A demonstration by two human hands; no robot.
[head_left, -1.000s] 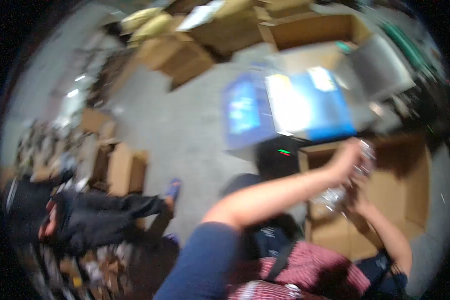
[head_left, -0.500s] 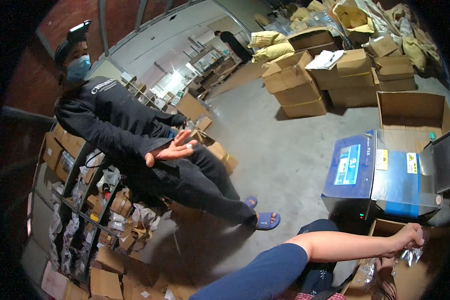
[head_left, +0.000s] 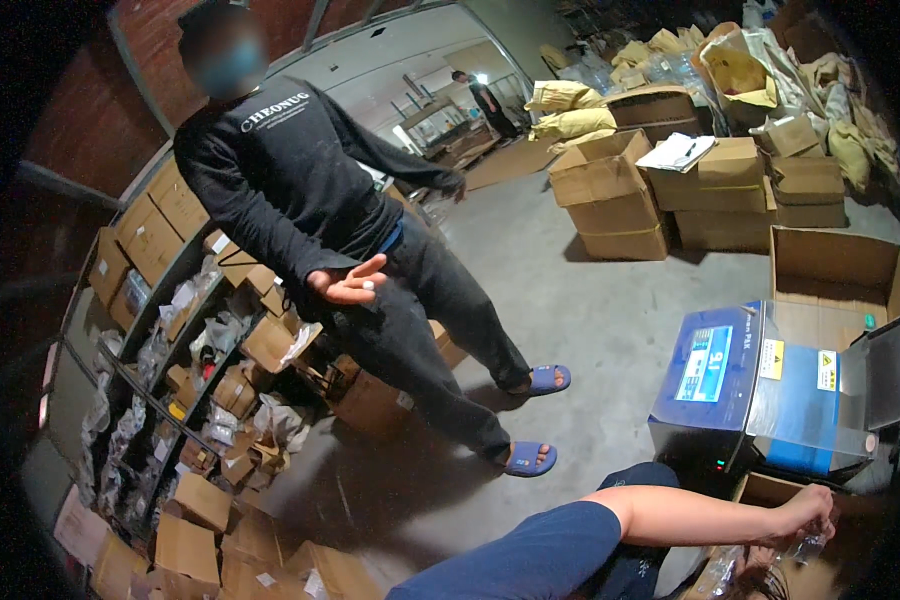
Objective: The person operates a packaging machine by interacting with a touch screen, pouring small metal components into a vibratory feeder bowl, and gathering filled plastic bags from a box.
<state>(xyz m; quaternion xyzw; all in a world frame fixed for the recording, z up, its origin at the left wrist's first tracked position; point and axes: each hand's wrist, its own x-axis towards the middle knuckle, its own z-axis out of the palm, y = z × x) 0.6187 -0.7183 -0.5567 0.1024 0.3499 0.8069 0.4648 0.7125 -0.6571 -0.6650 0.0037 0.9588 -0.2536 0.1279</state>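
My left arm, in a navy sleeve, reaches across to the lower right. At its end my left hand (head_left: 808,512) is closed, fingers down, on a clear plastic bag (head_left: 808,546) above an open cardboard box (head_left: 762,488). Skin that seems to be my right hand (head_left: 762,556) shows just below, mostly hidden. More clear plastic packaging (head_left: 720,570) lies beside it. Behind my left hand stands a blue machine (head_left: 705,360) with a lit screen and a clear cover.
A person (head_left: 300,190) in dark clothes and blue slippers stands ahead, one palm out. Shelves (head_left: 185,350) of bagged parts and cartons line the left. Stacked cardboard boxes (head_left: 610,190), yellow sacks (head_left: 570,108) and an open carton (head_left: 835,262) stand at the right. Another person (head_left: 485,105) is far back.
The view has shifted, and the person ahead stands more upright, with the outstretched hand lower and a foot moved. My left hand stays closed on the plastic bag, slightly lower.
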